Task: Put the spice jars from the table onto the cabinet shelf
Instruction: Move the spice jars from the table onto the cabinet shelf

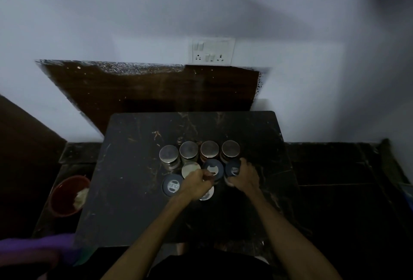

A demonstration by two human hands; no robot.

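Several spice jars stand together on a dark marble-patterned table [138,201]. The back row holds steel-lidded glass jars, from the leftmost [169,154] to the rightmost [230,149]. In front are a white-lidded jar [190,168], a dark shaker-lidded jar [213,168] and another dark-lidded jar [172,185] at the left. My left hand [196,184] is curled over a jar [207,194] that it mostly hides. My right hand [244,177] wraps around a dark-lidded jar [232,169] at the right end of the front row. No cabinet shelf is in view.
A red bucket [67,194] with a cloth sits on the floor left of the table. A brown board [156,87] leans on the white wall behind, below a switch and socket panel [212,51]. Something purple [38,248] is at the bottom left. The floor is dark tile.
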